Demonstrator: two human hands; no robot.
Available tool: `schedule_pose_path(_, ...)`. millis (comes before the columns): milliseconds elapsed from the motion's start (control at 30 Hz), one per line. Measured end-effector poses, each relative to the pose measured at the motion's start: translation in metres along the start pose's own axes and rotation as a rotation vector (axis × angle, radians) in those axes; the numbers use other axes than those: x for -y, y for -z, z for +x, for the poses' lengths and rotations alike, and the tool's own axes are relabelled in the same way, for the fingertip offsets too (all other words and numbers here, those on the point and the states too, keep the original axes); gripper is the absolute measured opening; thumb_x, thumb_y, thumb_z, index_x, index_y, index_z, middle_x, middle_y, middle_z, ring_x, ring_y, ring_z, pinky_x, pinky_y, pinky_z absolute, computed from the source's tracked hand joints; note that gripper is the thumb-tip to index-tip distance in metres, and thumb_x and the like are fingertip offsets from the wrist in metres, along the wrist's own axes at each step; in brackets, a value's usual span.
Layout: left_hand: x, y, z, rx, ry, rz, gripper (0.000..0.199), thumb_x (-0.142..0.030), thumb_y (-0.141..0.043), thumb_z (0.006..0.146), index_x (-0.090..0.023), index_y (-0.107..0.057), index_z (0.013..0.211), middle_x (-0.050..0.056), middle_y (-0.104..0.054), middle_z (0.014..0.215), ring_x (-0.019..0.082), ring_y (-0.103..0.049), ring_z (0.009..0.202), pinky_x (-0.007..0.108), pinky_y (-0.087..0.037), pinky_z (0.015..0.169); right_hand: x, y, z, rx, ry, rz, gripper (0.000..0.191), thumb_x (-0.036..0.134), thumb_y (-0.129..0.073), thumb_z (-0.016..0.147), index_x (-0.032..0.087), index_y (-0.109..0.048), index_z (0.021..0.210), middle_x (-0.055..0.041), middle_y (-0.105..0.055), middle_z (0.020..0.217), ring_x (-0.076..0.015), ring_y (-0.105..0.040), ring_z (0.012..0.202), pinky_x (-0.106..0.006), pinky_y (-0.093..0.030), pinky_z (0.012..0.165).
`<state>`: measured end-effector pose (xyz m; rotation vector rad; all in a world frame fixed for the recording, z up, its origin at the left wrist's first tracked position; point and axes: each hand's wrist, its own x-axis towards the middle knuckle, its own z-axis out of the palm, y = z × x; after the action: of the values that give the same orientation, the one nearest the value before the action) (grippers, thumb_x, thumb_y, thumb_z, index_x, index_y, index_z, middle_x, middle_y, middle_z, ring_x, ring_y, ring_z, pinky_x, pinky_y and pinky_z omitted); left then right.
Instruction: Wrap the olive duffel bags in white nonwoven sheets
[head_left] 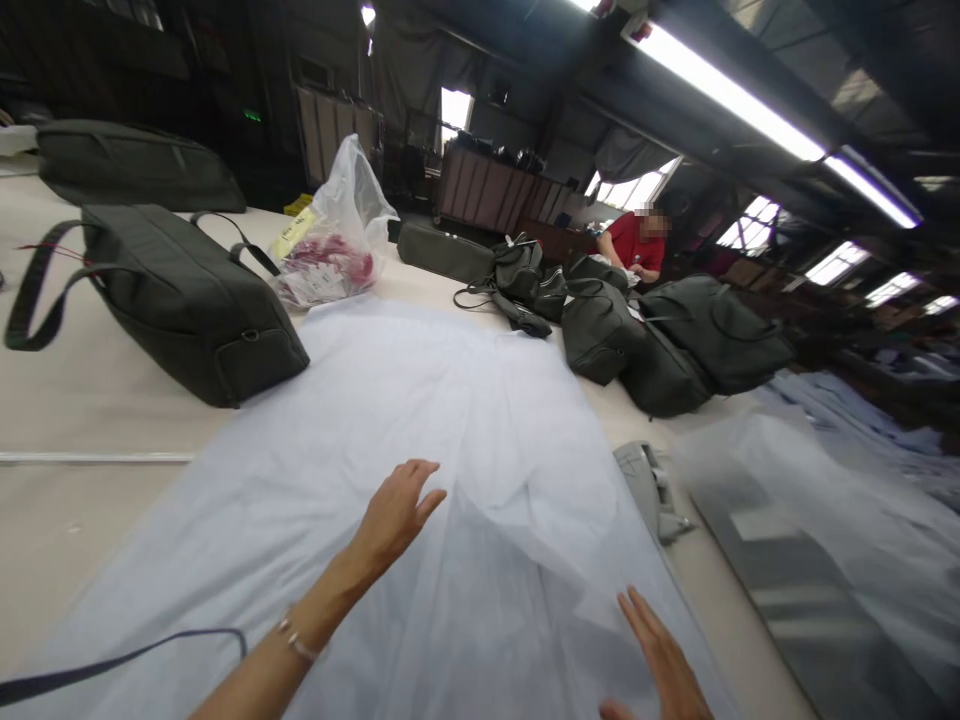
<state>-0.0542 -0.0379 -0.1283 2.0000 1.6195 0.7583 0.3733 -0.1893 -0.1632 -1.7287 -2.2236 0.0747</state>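
A long sheet of thin, whitish translucent plastic (pixel 465 430) lies wrinkled down the middle of the table. Over its centre is my left hand (pixel 401 510), fingers together but stretched out, thumb apart, holding nothing. My right hand (pixel 660 660) is at the lower right over the sheet, partly cut off by the frame's bottom edge, its fingers extended and thumb apart, with nothing in it. Whether either hand touches the plastic is unclear. A grey tool-like object (pixel 652 490) sits just beyond the sheet's right edge.
Dark bags stand on the left (pixel 187 300) and at the back right (pixel 600 330). A clear plastic bag with red contents (pixel 330 265) sits at the sheet's far end. A person in red (pixel 637 245) is behind the bags. A dark strap (pixel 127 655) crosses the lower left.
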Motion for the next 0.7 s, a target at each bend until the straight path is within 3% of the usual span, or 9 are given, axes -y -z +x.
schedule_pose_path(67,-0.002,-0.006,-0.077,0.059,0.095,-0.048,0.045,-0.043,-0.050,0.091,-0.021,-0.053,0.130,0.009,-0.063,0.123,0.026,-0.058,0.115,0.042,-0.047,0.098,0.004,-0.007,-0.011,-0.029,-0.102,-0.062,0.086,0.044,-0.066,0.078,0.025,-0.027,0.152,-0.0114,-0.042,0.151,-0.0349,-0.043,0.136,-0.051,-0.044,0.106)
schedule_pose_path(133,-0.004,-0.014,-0.144,0.179,0.248,-0.067,0.054,-0.045,-0.052,0.087,-0.021,-0.048,0.135,0.009,-0.062,0.123,0.027,-0.059,0.113,0.040,-0.048,0.094,0.005,-0.016,-0.015,-0.063,-0.262,-0.070,0.077,0.040,-0.059,0.082,0.017,-0.031,0.150,-0.0149,-0.049,0.145,-0.0327,-0.049,0.132,-0.048,-0.045,0.105)
schedule_pose_path(200,-0.009,-0.021,-0.195,0.299,0.352,-0.070,0.063,-0.045,-0.054,0.083,-0.018,-0.044,0.139,0.010,-0.061,0.124,0.026,-0.059,0.114,0.038,-0.047,0.095,0.006,-0.021,-0.012,-0.071,-0.404,-0.088,0.067,0.036,-0.056,0.083,0.011,-0.039,0.144,-0.0174,-0.058,0.134,-0.0323,-0.056,0.123,-0.046,-0.049,0.098)
schedule_pose_path(267,-0.016,-0.027,-0.227,0.391,0.410,-0.043,0.068,-0.043,-0.056,0.079,-0.015,-0.043,0.139,0.011,-0.062,0.124,0.027,-0.058,0.116,0.037,-0.045,0.096,0.010,-0.020,-0.002,-0.084,-0.451,-0.140,0.056,0.031,-0.055,0.083,0.012,-0.050,0.135,-0.0168,-0.063,0.126,-0.0326,-0.060,0.116,-0.045,-0.049,0.094)
schedule_pose_path(400,-0.028,-0.034,-0.249,0.467,0.418,0.084,0.058,-0.037,-0.055,0.076,-0.016,-0.051,0.130,0.012,-0.064,0.125,0.028,-0.058,0.117,0.037,-0.043,0.099,0.033,-0.003,0.026,-0.127,-0.345,-0.192,0.031,0.018,-0.054,0.082,0.017,-0.068,0.110,-0.0134,-0.069,0.116,-0.0297,-0.062,0.109,-0.042,-0.047,0.090)
schedule_pose_path(500,-0.028,-0.035,-0.249,0.442,0.382,0.115,0.043,-0.031,-0.050,0.080,-0.021,-0.057,0.122,0.009,-0.066,0.124,0.025,-0.058,0.119,0.034,-0.041,0.099,0.054,0.016,0.037,-0.121,-0.247,-0.170,0.023,0.011,-0.054,0.080,0.018,-0.070,0.096,-0.0108,-0.071,0.110,-0.0253,-0.063,0.105,-0.036,-0.046,0.089)
schedule_pose_path(700,-0.016,-0.022,-0.250,0.339,0.352,0.100,0.028,-0.028,-0.039,0.089,-0.021,-0.060,0.105,0.007,-0.072,0.103,0.026,-0.066,0.101,0.035,-0.046,0.084,0.102,0.049,0.010,0.003,0.019,-0.150,0.015,0.021,-0.053,0.091,0.020,-0.068,0.091,-0.0057,-0.072,0.091,-0.0189,-0.065,0.087,-0.027,-0.044,0.080)
